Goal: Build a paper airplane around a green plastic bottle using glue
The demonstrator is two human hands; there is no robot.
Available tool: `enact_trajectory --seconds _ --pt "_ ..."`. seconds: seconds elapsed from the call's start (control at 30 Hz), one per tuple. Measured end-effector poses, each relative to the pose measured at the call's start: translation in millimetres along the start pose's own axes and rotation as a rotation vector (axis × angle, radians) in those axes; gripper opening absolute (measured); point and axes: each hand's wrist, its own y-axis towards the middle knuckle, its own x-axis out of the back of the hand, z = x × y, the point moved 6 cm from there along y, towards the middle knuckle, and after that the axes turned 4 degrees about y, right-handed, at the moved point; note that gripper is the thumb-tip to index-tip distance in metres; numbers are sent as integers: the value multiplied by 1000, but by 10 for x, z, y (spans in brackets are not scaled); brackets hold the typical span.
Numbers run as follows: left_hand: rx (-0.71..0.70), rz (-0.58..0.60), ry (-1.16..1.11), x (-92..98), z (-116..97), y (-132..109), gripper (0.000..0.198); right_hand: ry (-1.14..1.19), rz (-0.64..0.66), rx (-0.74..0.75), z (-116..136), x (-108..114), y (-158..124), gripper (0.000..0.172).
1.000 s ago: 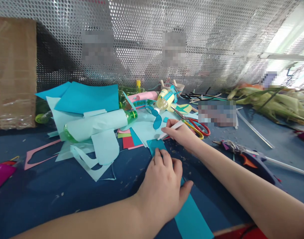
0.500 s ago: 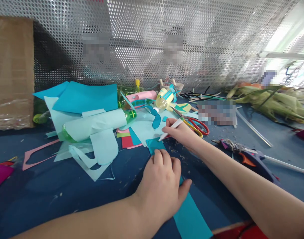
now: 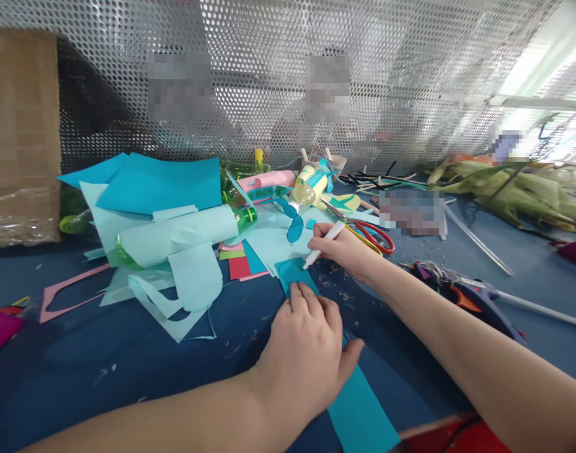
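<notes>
A long strip of blue paper runs across the table under my left hand. That hand lies palm down on it, thumb apart from the fingers. My right hand grips a white marker, its tip at the right edge of the strip's far end. A faint curved line shows on the paper there. Close behind the right hand lie scissors with red and yellow handles. Just beyond the strip are blue paper cutouts and pale blue sheets.
A green bottle wrapped in pale blue paper lies at left, near blue sheets. A glue gun rests at right, with corn husks beyond. Cardboard stands far left before a perforated metal panel.
The marker tip has shifted slightly right, to the strip's edge. My left hand stays on the strip. The whole view has shifted a little.
</notes>
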Motion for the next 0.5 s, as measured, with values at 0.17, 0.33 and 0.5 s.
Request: enact_trajectory --seconds 0.17,0.33,0.5 --pt "-5 38 -9 -16 1 3 54 49 11 -6 0 0 -5 27" --pt "-6 20 -7 -15 3 2 54 -32 -13 13 14 14 0 24" --pt "-3 4 -5 -13 3 4 53 -41 14 4 3 19 -1 26"
